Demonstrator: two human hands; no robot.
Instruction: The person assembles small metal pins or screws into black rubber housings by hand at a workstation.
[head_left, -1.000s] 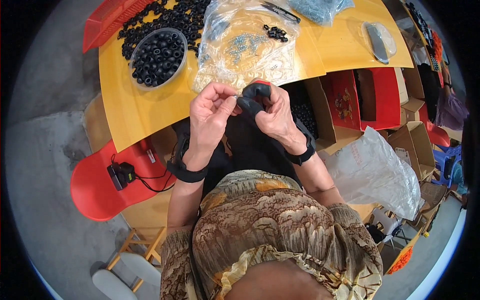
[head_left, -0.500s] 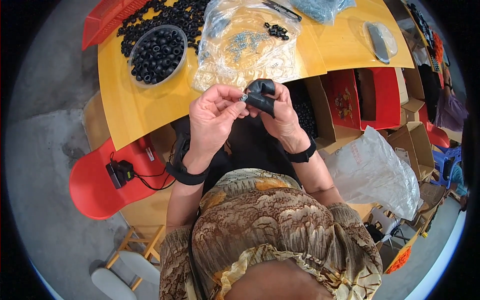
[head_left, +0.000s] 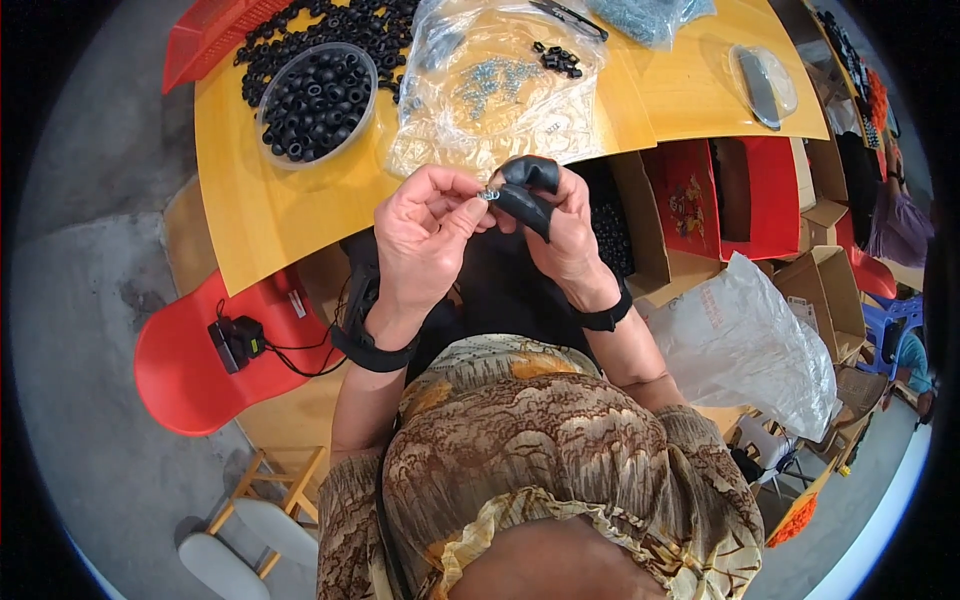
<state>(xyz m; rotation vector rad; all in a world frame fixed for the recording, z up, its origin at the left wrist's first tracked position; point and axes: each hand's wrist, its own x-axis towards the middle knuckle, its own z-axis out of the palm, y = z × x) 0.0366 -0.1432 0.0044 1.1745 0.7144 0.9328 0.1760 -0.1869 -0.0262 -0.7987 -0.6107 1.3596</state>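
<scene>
My left hand [head_left: 425, 240] pinches a small silvery metal piece [head_left: 489, 195] between thumb and forefinger, just past the table's near edge. It looks coiled, but is too small to name surely. My right hand [head_left: 568, 235] meets it there, with black covers [head_left: 525, 206] on its thumb and forefinger. Those two fingers are curled together, their tips at the metal piece. Whatever lies between them is hidden. Beyond my hands, a clear plastic sheet [head_left: 540, 130] carries several small silvery pieces [head_left: 492, 85] and a cluster of small black parts [head_left: 558, 60].
A clear tub [head_left: 372, 108] of black rings stands on the yellow table [head_left: 235, 215], with loose rings behind it. Scissors [head_left: 568, 18] lie at the back. Red boxes [head_left: 685, 195] and a plastic bag [head_left: 740, 340] are right, a red chair [head_left: 180, 360] left.
My right thumb has tilted and its tip has drawn slightly away from my left fingers, so more of the metal piece shows. My left hand stays pinched around it.
</scene>
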